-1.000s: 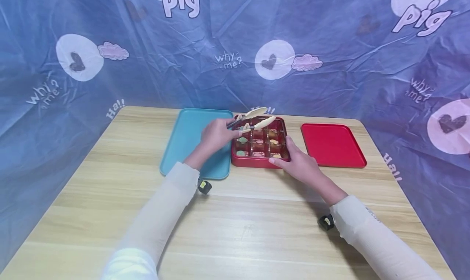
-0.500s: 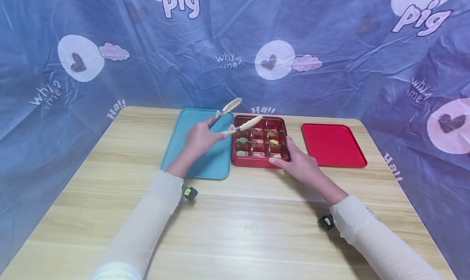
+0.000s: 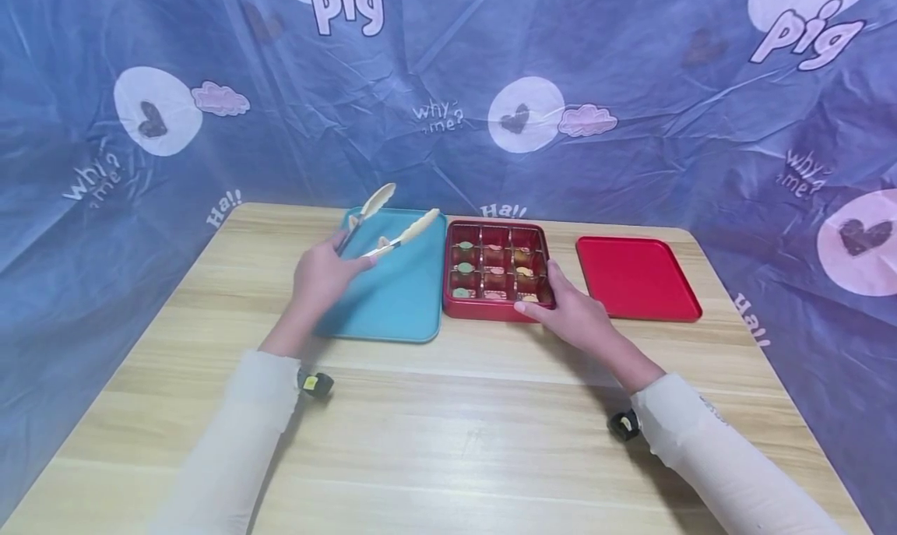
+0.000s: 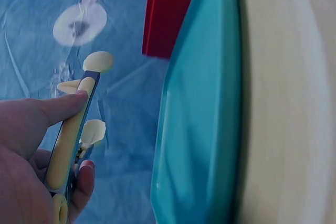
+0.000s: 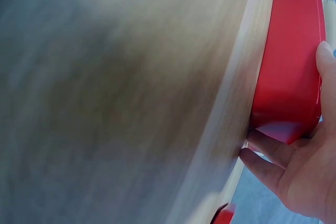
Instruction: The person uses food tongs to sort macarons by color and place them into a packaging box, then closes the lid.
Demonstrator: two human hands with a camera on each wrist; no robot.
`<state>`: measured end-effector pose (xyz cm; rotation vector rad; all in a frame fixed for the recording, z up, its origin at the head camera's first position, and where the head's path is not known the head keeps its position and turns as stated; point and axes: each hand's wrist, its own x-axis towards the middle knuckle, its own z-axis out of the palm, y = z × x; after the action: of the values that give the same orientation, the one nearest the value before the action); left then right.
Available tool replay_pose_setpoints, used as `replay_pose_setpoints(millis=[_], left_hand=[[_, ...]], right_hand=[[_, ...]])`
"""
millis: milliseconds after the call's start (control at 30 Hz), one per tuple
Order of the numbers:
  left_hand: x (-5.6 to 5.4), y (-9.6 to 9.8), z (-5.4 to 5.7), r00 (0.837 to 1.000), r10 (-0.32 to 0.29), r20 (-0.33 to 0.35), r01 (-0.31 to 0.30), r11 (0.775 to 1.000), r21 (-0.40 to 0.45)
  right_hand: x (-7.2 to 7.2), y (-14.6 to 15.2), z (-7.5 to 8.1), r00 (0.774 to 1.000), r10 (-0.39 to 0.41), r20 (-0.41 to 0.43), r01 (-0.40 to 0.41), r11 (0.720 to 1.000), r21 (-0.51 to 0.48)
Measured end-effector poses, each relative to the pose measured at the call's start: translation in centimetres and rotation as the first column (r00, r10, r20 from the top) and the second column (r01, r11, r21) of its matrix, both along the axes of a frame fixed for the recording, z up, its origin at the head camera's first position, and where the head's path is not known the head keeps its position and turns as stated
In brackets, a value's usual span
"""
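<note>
My left hand (image 3: 324, 274) grips a pair of cream-tipped tongs (image 4: 71, 135) by the handles, thumb on one arm and fingers on the other. The tongs' tips are spread apart with nothing between them, over the blue tray (image 3: 392, 309). My right hand (image 3: 578, 311) holds the near right corner of a red box (image 3: 483, 310), thumb on its front edge and fingers along its side. Inside the box is a divided clear insert. Green pieces (image 3: 464, 269) lie in its left column, pink pieces (image 3: 496, 271) in the middle, yellowish pieces (image 3: 524, 272) in the right.
To the right of the box lies a flat red tray or lid (image 3: 638, 278). All stand towards the back of a wooden table (image 3: 448, 434), with a blue printed cloth (image 3: 392, 60) hanging behind it.
My left hand has moved left with the tongs, from over the box to over the blue tray, uncovering the box's left column. The right hand stays at the box.
</note>
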<state>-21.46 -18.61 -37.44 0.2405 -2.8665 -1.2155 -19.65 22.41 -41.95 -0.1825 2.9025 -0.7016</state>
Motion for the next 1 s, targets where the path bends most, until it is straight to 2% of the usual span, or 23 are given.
replay_pose_setpoints(millis=[200,367,500,700,1000], left_hand=[[0.8,-2.5,-0.6,0.998,0.059,-0.032,-0.058,0.998,0.036],[1.3,-4.2,-0.8,0.994,0.106,-0.014,-0.105,0.993,0.062],[1.5,-5.7,-1.0,0.989,0.145,-0.012,-0.145,0.989,0.038],[1.3,-7.8,-1.8,0.977,0.208,-0.049,-0.21,0.977,-0.035],[1.1,-10.3,-3.2,0.965,0.258,0.04,-0.257,0.966,-0.026]], right_hand=[[-0.1,0.1,-0.1,1.0,0.003,0.006,-0.003,1.0,0.009],[-0.1,0.1,-0.1,1.0,0.001,0.006,-0.001,1.0,0.008],[-0.2,0.1,-0.2,1.0,0.001,0.012,-0.001,1.0,0.009],[-0.1,0.4,0.0,1.0,-0.004,0.006,0.004,1.0,0.011],[-0.1,0.1,-0.2,1.0,0.018,-0.002,-0.018,1.0,-0.014]])
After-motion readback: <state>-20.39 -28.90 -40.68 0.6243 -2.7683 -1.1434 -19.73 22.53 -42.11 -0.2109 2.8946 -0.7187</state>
